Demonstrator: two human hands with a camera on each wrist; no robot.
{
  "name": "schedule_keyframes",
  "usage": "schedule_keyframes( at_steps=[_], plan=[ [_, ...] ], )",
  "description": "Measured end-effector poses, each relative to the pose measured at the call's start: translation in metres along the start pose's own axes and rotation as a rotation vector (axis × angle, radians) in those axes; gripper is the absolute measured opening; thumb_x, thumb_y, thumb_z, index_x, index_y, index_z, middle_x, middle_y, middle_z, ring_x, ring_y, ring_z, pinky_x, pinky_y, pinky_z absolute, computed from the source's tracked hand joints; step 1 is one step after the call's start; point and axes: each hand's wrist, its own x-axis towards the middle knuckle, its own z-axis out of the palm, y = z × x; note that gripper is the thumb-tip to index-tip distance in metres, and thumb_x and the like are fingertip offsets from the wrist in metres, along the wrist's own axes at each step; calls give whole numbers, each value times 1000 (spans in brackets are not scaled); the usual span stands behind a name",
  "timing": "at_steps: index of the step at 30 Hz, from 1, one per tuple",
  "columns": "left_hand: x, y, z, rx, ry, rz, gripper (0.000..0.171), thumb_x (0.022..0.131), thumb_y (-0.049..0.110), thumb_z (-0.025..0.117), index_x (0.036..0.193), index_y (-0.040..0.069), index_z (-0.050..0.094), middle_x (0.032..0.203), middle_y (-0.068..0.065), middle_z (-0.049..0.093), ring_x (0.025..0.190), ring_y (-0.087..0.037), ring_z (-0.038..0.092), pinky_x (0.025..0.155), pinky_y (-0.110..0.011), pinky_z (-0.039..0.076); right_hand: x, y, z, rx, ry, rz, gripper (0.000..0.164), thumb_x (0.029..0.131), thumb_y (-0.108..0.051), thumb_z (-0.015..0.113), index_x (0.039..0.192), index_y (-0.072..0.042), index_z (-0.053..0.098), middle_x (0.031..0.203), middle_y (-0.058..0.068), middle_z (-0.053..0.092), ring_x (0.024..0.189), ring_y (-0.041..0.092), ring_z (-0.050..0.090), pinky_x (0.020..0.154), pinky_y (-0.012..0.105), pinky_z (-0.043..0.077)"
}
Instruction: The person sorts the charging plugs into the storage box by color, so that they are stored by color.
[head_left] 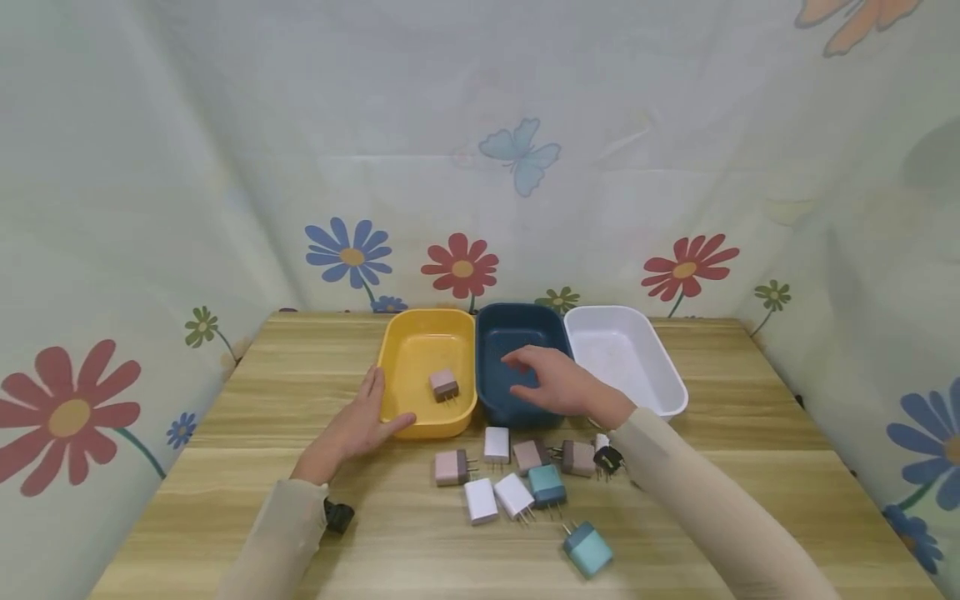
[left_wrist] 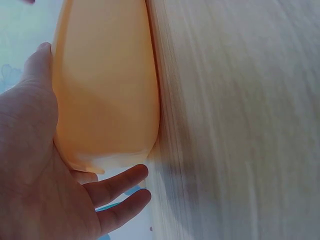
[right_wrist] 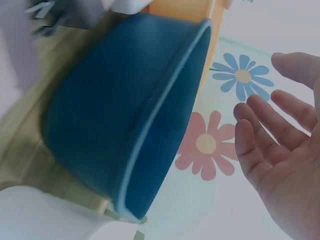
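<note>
My left hand (head_left: 362, 423) rests against the near left corner of a yellow plastic bin (head_left: 388, 383), its fingers along the left side and its thumb at the front rim. The left wrist view shows those fingers loosely extended beside the bin's outer wall. One pink and brown plug charger (head_left: 443, 384) lies inside. Over the dark blue bin (head_left: 491, 404) hovers my right hand (head_left: 558, 383), fingers spread and slightly bent, nothing between them. In the right wrist view its palm and fingers are bare, apart from the blue bin's rim.
A white bin (head_left: 615, 354) stands right of the blue one, all three side by side. In front lie several plug chargers: pink ones (head_left: 451, 468), white ones (head_left: 480, 501) and teal ones (head_left: 588, 550). A flowered cloth (head_left: 517, 208) hangs behind the wooden table (head_left: 300, 367).
</note>
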Motion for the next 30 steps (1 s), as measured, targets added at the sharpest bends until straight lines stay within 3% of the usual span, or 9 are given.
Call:
schedule_keyframes(
  at_steps=[16,22,30],
  plan=[
    [-1,-1,0,-3,-16,-6,103,89,58,53,148,-7,-2,154,-25,-5,132,-48,26,106,-54,27,-69,7,6,-39,-47,-60,30,83,-20,73,109,-6,67,104,3,68,93,15,63,82,34,51],
    [-1,-2,0,-1,-18,-11,104,89,58,53,148,-7,-2,154,-25,-5,133,-48,25,106,-54,26,-86,17,12,-51,-110,-39,31,84,-19,72,111,-4,67,105,5,67,95,17,62,82,35,51],
    [1,-3,1,2,-23,-21,103,89,59,52,148,-5,-3,155,-23,-7,134,-46,23,107,-53,25,-99,34,21,-77,-122,-56,36,84,-21,72,115,-5,66,108,5,65,100,17,59,85,38,50]
  ],
)
